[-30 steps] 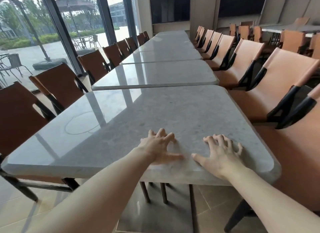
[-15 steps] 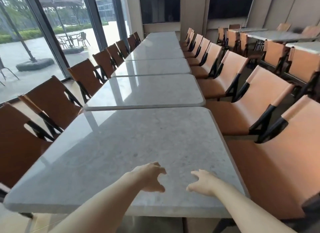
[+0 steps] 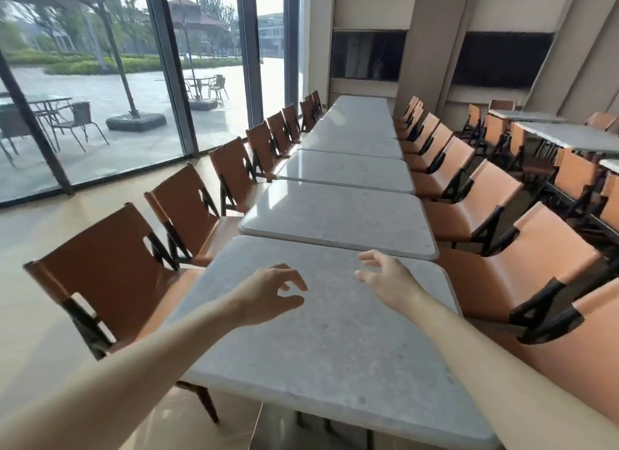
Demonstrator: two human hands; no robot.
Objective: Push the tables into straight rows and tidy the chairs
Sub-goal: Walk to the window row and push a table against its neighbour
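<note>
You're in a canteen or restaurant dining hall, long row of grey stone-topped tables [image 3: 338, 215] running up the centre, tan chairs [image 3: 495, 215] lining both sides, more tables [image 3: 569, 138] at right, patio furniture [image 3: 204, 84] beyond floor-to-ceiling windows [image 3: 100, 91] at upper left.

We see our left hand [image 3: 268, 290] and right hand [image 3: 385, 277], fingers loosely curled, over the nearest grey worktop [image 3: 328, 349]; brown chairs [image 3: 110, 275] line both sides of the row.

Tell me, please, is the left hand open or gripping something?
Open: the left hand hovers over the nearest table with fingers loosely curled, holding nothing.
</note>
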